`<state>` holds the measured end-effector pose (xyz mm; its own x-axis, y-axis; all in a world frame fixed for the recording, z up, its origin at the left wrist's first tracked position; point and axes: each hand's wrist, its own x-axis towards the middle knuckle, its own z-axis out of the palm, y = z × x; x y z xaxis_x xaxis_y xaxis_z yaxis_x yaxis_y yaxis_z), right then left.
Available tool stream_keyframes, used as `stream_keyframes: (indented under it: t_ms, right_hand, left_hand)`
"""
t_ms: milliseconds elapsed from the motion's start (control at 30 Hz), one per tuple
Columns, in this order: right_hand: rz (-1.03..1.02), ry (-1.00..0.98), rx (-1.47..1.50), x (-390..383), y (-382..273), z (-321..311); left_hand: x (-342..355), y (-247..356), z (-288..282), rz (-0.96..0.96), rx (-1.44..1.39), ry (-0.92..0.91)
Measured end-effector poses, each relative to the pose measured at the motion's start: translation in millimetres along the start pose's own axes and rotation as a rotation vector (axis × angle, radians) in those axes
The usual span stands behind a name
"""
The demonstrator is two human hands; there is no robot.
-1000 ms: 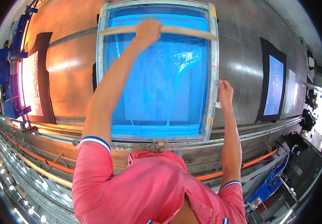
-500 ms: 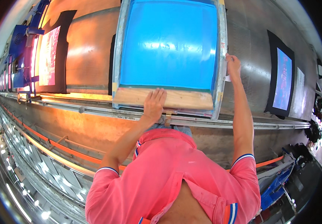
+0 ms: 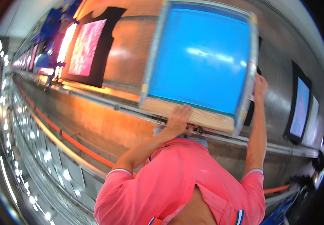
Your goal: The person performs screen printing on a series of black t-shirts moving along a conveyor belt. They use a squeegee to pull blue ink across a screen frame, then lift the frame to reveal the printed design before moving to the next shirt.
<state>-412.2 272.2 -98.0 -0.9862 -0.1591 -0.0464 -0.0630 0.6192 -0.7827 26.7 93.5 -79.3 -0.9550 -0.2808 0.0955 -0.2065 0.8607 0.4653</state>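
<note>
Dark cloth (image 3: 249,114) now peeks out at the four o'clock side of the blue screen frame (image 3: 253,45), no longer at nine; the frame thus seems to have shifted along the bench (image 3: 278,75), with the wooden squeegee (image 3: 210,120) still at its six o'clock. The left hand (image 3: 178,118) rests on the squeegee, though blur hides its grip; the right hand (image 3: 260,88) is curled round the frame's three o'clock rail.

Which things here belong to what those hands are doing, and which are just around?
In use:
- wooden bar, under the left hand
- blue-filled frame, right hand at its edge

Apparently just nearby:
- pink-printed dark sheet
- blue-printed dark sheet
- orange rail
</note>
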Motion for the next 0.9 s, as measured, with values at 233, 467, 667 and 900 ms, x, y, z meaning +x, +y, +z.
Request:
stream_keyframes:
  t_ms: [233,467,667,900]
  right_hand:
    - [-0.295,0.074,0.149,-89.7,-99.2,169.6]
    - [0.067,-0.002,0.054,-178.8,-212.3,247.2]
    - [0.082,-0.004,0.044,-202.6,-227.3,283.6]
    - [0.131,-0.054,0.060,-201.1,-238.4,294.0]
  left_hand:
    - [-59.7,-172.8,-82.2,-0.029,0.056,-0.020]
    - [-89.6,-274.1,-157.4,-0.056,0.115,-0.093]
    - [-103.9,-311.6,-174.3,-0.060,0.103,-0.109]
    - [-101.0,-322.0,-176.2,-0.100,0.086,-0.142]
